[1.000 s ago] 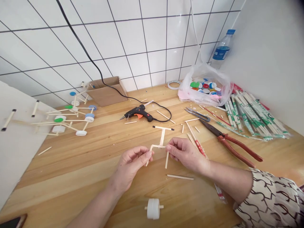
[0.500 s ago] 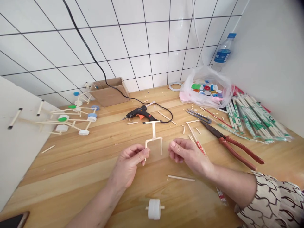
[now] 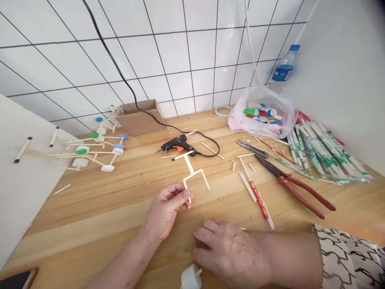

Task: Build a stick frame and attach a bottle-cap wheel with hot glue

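Observation:
My left hand (image 3: 168, 206) pinches one prong of a forked frame (image 3: 192, 173) made of thin wooden sticks, its crossbar tipped black at one end. The frame is held up and tilted above the table. My right hand (image 3: 227, 249) is low over the table, palm down, its bent fingers apart. Close by its thumb is a white bottle-cap wheel (image 3: 191, 277) with a stick axle through it; I cannot tell whether they touch. Under the right hand a loose stick (image 3: 242, 228) is mostly hidden.
A black glue gun (image 3: 177, 144) lies behind the frame. Pliers (image 3: 293, 182), snips (image 3: 252, 148) and a red-wrapped stick packet (image 3: 261, 200) lie right. Further back are a bag of bottle caps (image 3: 261, 116) and wrapped sticks (image 3: 325, 150). Stick-and-cap models (image 3: 93, 150) stand left, by a cardboard box (image 3: 141, 116).
My right hand has moved down and toward me, over the loose stick and beside the cap wheel. The wheel has shifted and turned. The frame in my left hand has tilted left.

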{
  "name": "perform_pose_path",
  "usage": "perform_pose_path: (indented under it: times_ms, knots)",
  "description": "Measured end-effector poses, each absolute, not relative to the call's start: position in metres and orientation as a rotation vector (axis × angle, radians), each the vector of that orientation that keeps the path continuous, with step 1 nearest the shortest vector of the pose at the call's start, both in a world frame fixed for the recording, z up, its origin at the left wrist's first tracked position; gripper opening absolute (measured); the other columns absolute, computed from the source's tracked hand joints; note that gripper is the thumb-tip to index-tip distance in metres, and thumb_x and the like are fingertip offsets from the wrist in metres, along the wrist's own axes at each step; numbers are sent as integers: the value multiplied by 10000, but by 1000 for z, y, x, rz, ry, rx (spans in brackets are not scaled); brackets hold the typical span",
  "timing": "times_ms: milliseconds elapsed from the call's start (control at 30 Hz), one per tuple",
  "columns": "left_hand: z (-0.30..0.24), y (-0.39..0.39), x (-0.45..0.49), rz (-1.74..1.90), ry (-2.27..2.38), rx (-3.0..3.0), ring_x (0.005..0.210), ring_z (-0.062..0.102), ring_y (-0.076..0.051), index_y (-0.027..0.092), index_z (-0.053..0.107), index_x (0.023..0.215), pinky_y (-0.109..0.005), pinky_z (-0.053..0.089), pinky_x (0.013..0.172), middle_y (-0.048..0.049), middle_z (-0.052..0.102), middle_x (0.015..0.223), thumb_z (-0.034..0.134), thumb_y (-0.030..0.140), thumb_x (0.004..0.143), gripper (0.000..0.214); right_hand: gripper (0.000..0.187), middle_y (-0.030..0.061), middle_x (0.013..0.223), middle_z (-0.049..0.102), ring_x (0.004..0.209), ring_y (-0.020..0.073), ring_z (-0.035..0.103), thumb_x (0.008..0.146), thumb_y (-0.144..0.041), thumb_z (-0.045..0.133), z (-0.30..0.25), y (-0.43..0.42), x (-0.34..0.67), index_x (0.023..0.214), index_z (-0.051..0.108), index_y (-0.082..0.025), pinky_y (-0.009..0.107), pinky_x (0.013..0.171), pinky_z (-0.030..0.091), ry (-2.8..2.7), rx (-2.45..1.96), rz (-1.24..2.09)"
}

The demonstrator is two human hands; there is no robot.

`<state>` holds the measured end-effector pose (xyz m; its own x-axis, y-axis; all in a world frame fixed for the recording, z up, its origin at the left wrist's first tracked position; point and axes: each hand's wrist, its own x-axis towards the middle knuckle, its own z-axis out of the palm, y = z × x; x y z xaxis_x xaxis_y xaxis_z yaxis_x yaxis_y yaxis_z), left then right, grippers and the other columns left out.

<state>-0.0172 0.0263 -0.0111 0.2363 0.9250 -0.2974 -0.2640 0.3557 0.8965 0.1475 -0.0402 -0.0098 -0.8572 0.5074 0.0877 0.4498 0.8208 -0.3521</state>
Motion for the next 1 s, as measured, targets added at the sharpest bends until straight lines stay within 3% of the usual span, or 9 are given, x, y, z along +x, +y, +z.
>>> perform_pose_path:
  times_ms: [133,233,333,500,667,1000]
  knots:
    - [-13,26,-18,936,985,840,527,505,-73,156,668,615,-182,407,514,15,607,588,772,274,597,158,92,67,841,555,739,185,457,766,-138,511,-10,-38,150,843,561,-148,301,636,395,-2765,-763,478]
    - [-12,26,-18,915,1001,843,527,507,-72,152,677,627,-183,406,521,11,611,586,771,287,598,167,87,66,811,571,734,166,479,807,-126,478,-4,-29,157,803,559,-158,290,676,412,-2419,-911,643]
    - [-10,24,-17,898,1004,842,529,512,-79,152,686,641,-193,414,531,6,618,589,777,300,587,182,124,27,736,564,692,139,491,849,-229,488,1,-13,166,753,553,-187,257,646,413,-1860,-1113,877]
    - [-8,21,-16,837,946,921,532,507,-85,148,683,650,-208,419,547,-1,614,594,743,302,636,167,251,19,766,584,696,121,497,799,-411,575,0,8,175,808,604,-161,246,645,391,-1117,-1224,1384]
    - [-12,18,-16,790,905,981,541,504,-94,149,667,632,-221,418,548,-6,609,616,706,251,685,121,343,52,719,621,680,131,528,775,-446,602,0,9,173,726,667,-113,269,657,367,-898,-958,1844]
    - [-13,18,-18,742,880,996,521,522,-98,146,661,619,-226,413,546,-10,626,608,712,255,677,133,244,29,661,635,619,104,549,767,-326,662,-4,7,175,701,687,-92,246,643,365,-731,-753,2037]
